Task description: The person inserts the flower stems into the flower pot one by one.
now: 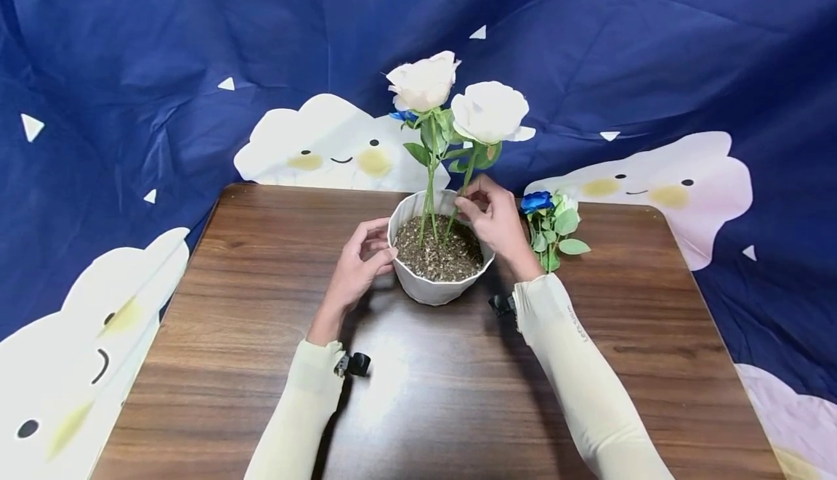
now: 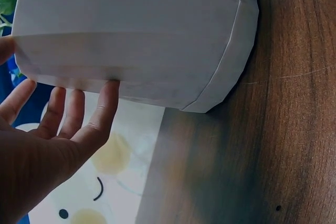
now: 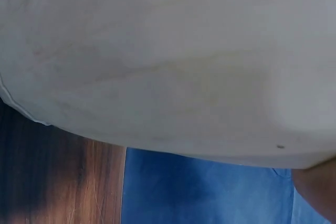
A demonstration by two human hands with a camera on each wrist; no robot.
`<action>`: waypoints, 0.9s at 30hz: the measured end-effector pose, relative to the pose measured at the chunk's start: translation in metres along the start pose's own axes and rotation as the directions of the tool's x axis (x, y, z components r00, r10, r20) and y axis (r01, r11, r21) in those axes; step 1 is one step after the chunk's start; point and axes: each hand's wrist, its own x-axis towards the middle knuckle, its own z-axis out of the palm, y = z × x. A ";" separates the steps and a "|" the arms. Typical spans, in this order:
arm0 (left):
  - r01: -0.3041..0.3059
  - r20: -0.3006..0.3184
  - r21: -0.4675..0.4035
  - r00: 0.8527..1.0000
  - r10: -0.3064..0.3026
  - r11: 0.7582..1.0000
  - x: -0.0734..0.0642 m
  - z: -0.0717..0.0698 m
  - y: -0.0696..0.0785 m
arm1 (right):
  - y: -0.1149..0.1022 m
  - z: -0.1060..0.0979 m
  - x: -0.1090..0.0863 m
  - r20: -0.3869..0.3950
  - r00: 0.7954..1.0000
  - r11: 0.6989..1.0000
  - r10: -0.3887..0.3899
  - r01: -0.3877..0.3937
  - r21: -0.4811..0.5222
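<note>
A white flowerpot [image 1: 434, 291] filled with brown soil [image 1: 434, 258] stands toward the back of the table. My left hand [image 1: 356, 266] holds its left side, thumb near the rim. In the left wrist view, the spread fingertips rest along the pot's wall [image 2: 131, 51]. My right hand [image 1: 495, 222] pinches the green stem of a white rose [image 1: 490, 111], whose lower end meets the soil. Another white rose [image 1: 421, 84] stands upright in the pot, with a blue flower [image 1: 403, 115] partly hidden behind it. The pot's side [image 3: 157, 66] fills most of the right wrist view.
Right of the pot, beyond my right wrist, lie a blue rose [image 1: 537, 201] and a whitish flower [image 1: 567, 202] with green leaves. The brown wooden table [image 1: 418, 407] ends just behind the pot, where a blue cloth [image 1: 261, 22] with clouds hangs.
</note>
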 end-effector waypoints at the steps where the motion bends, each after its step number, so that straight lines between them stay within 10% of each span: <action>1: 0.000 -0.001 0.004 1.000 0.000 1.000 0.000 0.000 0.000 | 0.000 0.000 0.000 0.000 1.000 1.000 -0.004 0.004 -0.002; 11: 0.003 -0.006 0.008 1.000 -0.003 1.000 -0.003 0.001 0.002 | 0.029 0.001 0.005 -0.002 1.000 0.996 -0.030 0.029 -0.087; 18: -0.001 0.004 0.002 1.000 0.001 1.000 -0.003 0.003 0.002 | 0.032 -0.002 0.003 -0.026 0.998 0.997 0.058 -0.056 0.060; 27: 0.001 -0.005 -0.009 1.000 -0.001 1.000 -0.002 0.000 0.000 | 0.040 -0.004 0.003 -0.124 0.991 0.985 -0.040 0.060 0.161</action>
